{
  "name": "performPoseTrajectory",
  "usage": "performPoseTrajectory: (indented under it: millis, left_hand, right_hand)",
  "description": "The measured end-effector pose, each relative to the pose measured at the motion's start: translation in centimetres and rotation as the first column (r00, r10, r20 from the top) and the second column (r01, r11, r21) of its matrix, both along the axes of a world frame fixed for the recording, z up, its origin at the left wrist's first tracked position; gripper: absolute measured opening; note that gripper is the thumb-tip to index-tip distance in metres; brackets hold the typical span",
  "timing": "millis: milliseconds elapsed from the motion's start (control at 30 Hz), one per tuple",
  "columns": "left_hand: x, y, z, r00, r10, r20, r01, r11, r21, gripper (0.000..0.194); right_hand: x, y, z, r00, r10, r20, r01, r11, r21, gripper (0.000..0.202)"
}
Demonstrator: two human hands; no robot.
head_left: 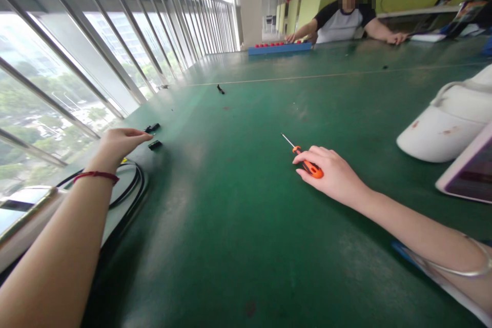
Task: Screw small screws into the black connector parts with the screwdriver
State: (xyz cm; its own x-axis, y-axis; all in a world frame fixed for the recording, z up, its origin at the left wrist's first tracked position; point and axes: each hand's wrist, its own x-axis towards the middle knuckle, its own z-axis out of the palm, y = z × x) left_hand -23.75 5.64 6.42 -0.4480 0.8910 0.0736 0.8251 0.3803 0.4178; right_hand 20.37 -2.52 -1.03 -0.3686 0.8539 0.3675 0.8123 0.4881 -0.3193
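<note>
Right hand point(330, 169) has the screwdriver point(296, 149) by its handle, fingers curled around, the shaft point(287, 140) aiming between ten and eleven o'clock over the table point(230, 205). Off toward nine, well apart from it, the left hand point(125, 142) narrows beside a black piece point(155, 145); whether it's holding anything, can't tell.

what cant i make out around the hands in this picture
All in the head view:
Whether the left hand holds anything: too small.
Screwdriver: handle partly hidden by the right hand; tip shape too small.
Black piece beside the left hand: details blurred.
Pale-framed device: cut off by the right edge.
</note>
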Motion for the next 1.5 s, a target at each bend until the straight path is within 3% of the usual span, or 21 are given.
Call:
performPoseTrajectory:
  millis: [100, 300, 800, 1300, 1500]
  left_hand:
    - [-0.5, 0.3, -0.4, 0.999, 0.035, -0.023, -0.034, 0.999, 0.031, 0.033]
    - [-1.6, 0.4, -1.5, 0.999, -0.011, 0.035, 0.012, 1.0, -0.013, 0.031]
    - [-1.3, 0.2, -1.4, 0.998, -0.01, 0.055, 0.01, 1.0, 0.001, 0.029]
    - [-2.8, 1.1, -2.5, 0.994, -0.107, 0.034, 0.107, 0.994, 0.014, 0.035]
    - [-1.0, 0.9, -2.4, 0.995, -0.092, -0.027, 0.093, 0.994, 0.049, 0.037]
  right_hand:
    - [0.0, 0.0, -0.1, 1.0, 0.004, -0.001, -0.004, 1.0, 0.01, 0.011]
    - [0.1, 0.0, -0.1, 1.0, 0.011, -0.002, -0.011, 1.0, 0.024, 0.011]
    - [0.1, 0.0, -0.1, 1.0, 0.014, 0.004, -0.014, 1.0, 0.013, 0.011]
    - [0.0, 0.0, 0.0, 1.0, 0.01, 0.007, -0.01, 1.0, 0.003, 0.012]
    - [-0.1, -0.2, 0.2, 0.999, -0.008, -0.036, 0.007, 1.0, -0.023, 0.015]
